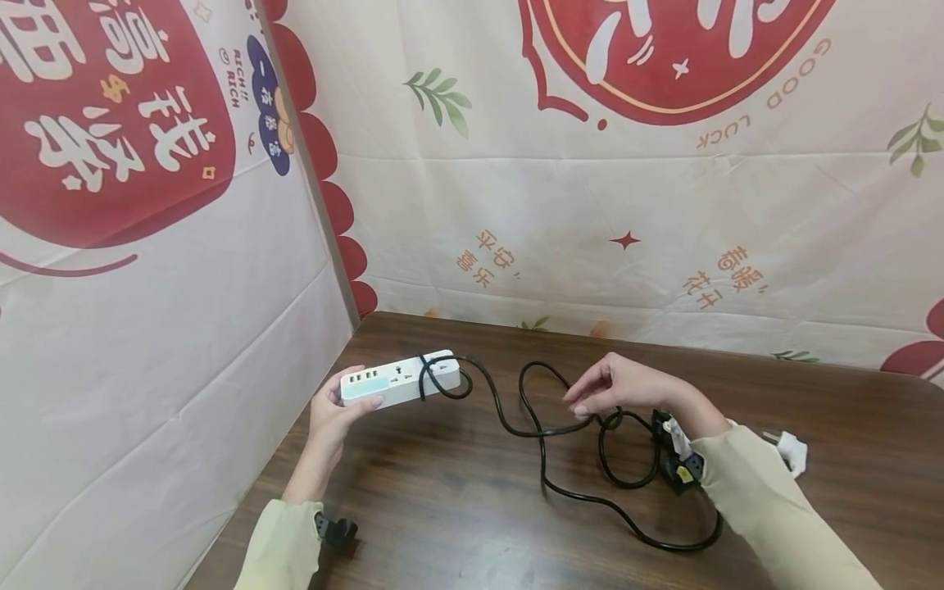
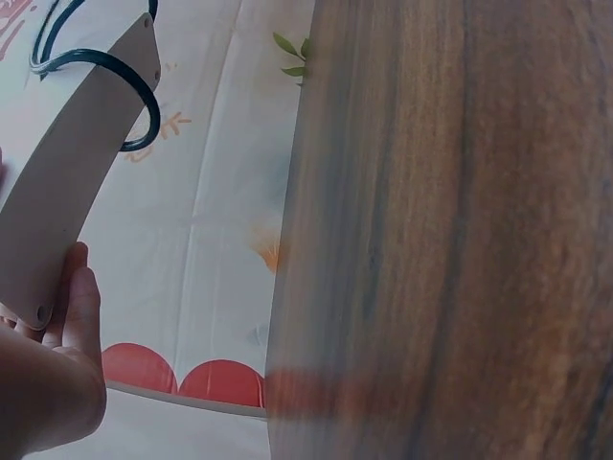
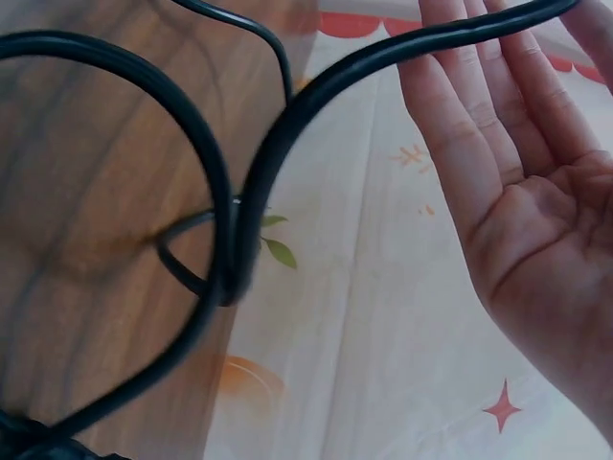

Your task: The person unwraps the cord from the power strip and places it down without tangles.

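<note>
A: Grip first. Left hand?

B: Left hand (image 1: 335, 410) grasps the power strip (image 1: 404, 395) by its near end, the one with the small slots; thumb along the front edge, other fingers round behind.

A: Right hand?

B: Right hand (image 1: 623, 383) pinches the cord (image 3: 354, 69) between thumb and fingertips. Palm's bare in the right wrist view, cord running across the fingers.

A: Where's the strip?

B: Held up above the left part of the table (image 1: 457, 524), slots and sockets facing up. Pale blue label beside the slots.

A: Cord's route?

B: Black. Looped around the strip's far end — then sagging across to the right hand. Past that it's a tangle: one coil near the right wrist, another stretch curving toward the near side and passing under the right sleeve (image 1: 774, 500).

A: Plug?

B: White plug (image 1: 792, 453), prongs showing, lies on the table just beyond that sleeve.

A: Rest?

B: Black camera (image 1: 339, 533) on the left wrist, another on the right. Brown wood tabletop, printed cloth (image 1: 568, 213) behind — red scallops, leaves, lettering.
</note>
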Action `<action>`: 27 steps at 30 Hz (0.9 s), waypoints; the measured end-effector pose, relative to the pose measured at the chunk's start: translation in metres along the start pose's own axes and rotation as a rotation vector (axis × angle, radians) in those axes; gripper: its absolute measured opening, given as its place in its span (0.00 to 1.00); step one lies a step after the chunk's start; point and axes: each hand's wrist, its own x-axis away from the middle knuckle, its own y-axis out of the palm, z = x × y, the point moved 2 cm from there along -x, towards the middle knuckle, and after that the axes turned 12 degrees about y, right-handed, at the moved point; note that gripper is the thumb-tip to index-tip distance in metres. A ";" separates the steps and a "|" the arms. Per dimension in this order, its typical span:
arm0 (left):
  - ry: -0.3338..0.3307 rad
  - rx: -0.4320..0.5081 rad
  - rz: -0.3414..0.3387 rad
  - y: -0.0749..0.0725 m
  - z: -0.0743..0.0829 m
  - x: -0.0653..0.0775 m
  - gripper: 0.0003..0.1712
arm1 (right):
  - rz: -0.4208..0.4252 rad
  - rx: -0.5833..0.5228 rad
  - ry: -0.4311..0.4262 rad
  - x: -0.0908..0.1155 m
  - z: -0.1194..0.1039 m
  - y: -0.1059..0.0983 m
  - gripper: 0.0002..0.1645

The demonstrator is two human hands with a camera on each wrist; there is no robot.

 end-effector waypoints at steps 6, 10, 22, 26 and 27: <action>0.001 -0.007 -0.002 0.000 0.000 0.000 0.33 | -0.009 -0.007 0.012 -0.002 0.011 0.014 0.18; 0.003 0.010 0.003 0.001 0.001 0.000 0.33 | -0.007 -0.015 -0.002 -0.003 0.016 0.021 0.18; 0.031 0.024 0.003 0.005 0.004 0.000 0.34 | 0.124 0.020 0.053 0.001 -0.018 -0.009 0.20; 0.030 0.025 -0.003 0.008 0.004 0.000 0.33 | 0.152 -0.034 0.075 -0.009 -0.036 -0.021 0.22; 0.026 0.022 -0.007 0.009 0.003 0.000 0.33 | 0.160 -0.044 0.077 -0.013 -0.039 -0.024 0.22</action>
